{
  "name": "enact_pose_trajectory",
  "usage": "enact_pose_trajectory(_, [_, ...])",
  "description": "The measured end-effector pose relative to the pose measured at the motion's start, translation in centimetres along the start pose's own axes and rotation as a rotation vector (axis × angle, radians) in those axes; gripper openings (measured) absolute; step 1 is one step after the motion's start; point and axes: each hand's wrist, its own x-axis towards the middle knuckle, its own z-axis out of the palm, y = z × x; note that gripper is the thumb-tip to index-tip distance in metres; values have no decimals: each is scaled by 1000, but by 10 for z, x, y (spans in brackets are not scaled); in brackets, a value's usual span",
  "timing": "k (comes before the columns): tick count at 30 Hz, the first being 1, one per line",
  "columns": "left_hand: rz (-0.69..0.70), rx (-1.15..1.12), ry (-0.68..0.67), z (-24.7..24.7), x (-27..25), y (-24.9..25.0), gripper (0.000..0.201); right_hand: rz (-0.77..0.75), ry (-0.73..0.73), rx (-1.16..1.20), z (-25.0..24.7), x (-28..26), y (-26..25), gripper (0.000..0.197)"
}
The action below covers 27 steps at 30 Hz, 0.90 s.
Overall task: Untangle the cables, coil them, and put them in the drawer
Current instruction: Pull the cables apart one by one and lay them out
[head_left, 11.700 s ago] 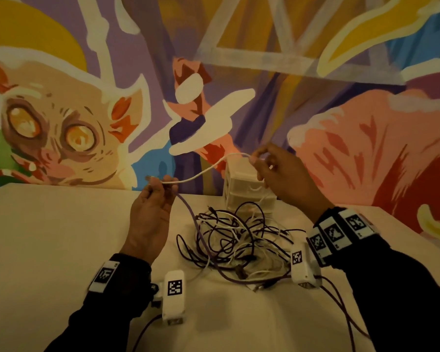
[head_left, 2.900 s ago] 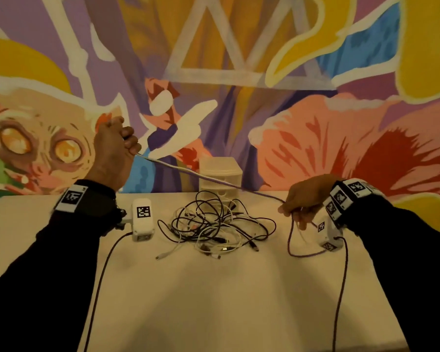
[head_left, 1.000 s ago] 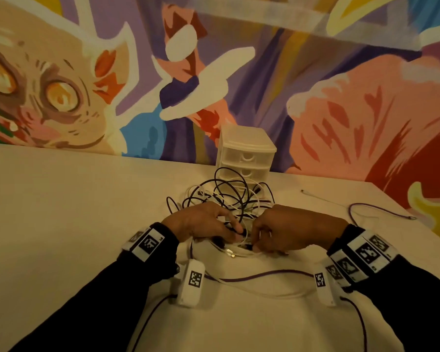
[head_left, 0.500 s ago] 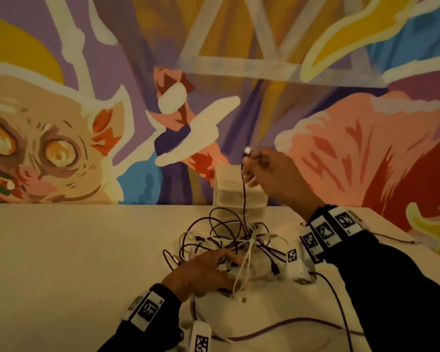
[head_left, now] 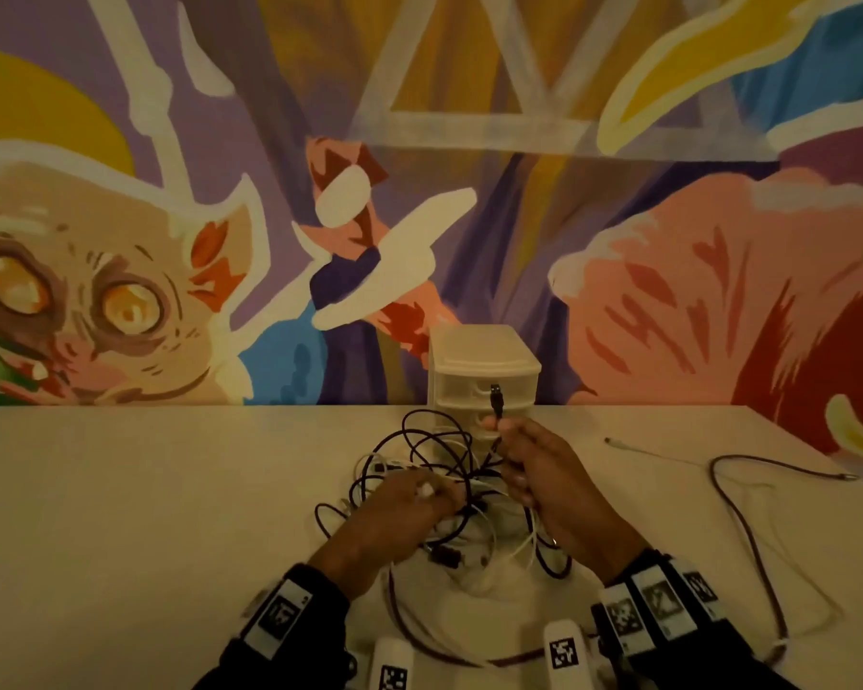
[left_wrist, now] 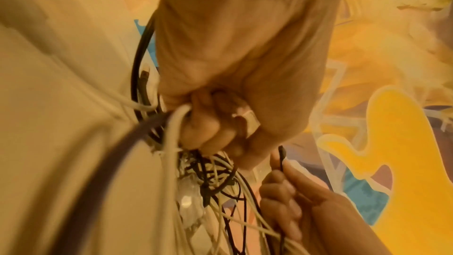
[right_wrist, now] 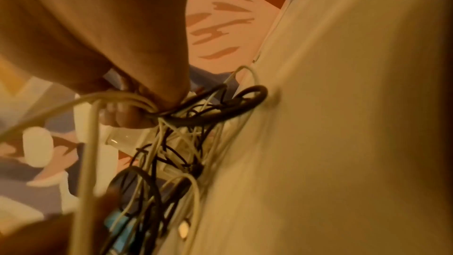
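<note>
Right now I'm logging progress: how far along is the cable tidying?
Done: one purple cable lies pulled free on the table, right of the pile, uncoiled. In hand: the right hand pinches a black cable just below its USB plug, while the left hand grips strands in the tangled pile. Left: most untangling, all coiling, and stowing; the drawer unit shows all drawers closed.
</note>
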Motion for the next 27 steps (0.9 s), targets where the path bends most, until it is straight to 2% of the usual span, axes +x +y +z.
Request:
enact_pose_trajectory(1, [11, -129, 29, -3, 0, 4, 21, 29, -3, 22, 1, 1, 4, 28])
enact_pose_trajectory(3, [-1, -537, 46, -12, 4, 8, 11, 53, -11, 60, 4, 1, 10, 33])
enact_pose_trajectory(5, [-2, -834, 46, -20, 5, 5, 36, 6, -32, 13, 8, -2, 12, 34])
enact_pose_trajectory(6, [3, -899, 73, -21, 5, 4, 40, -22, -45, -44, 9, -6, 12, 32])
enact_pose_trajectory(10, [56, -882, 127, -14, 3, 3, 25, -97, -94, -172, 10, -17, 7, 21])
enact_pose_trajectory(12, [69, -835, 129, -9, 2, 5, 28, -89, -115, -164, 10, -19, 4, 19])
enact_pose_trajectory(15, [68, -765, 94, -5, -1, 12, 43, -82, -96, -80, 13, -23, 1, 16])
enact_pose_trajectory(17, [106, -648, 133, -2, -2, 12, 50, -75, -85, -53, 14, -23, 0, 16])
enact_pose_trajectory(19, [177, -473, 203, 0, -3, 8, 47, -76, -85, -51, 14, -23, 0, 18])
enact_pose_trajectory(21, [214, -405, 256, 1, -4, 7, 40, -75, -93, -48, 15, -24, -2, 17])
enact_pose_trajectory(25, [185, -527, 368, -1, -2, 11, 40, -68, -26, -64, 12, -23, -6, 17])
enact_pose_trajectory(27, [175, -626, 395, -2, -1, 13, 37, -60, -40, -127, 2, -21, -7, 17])
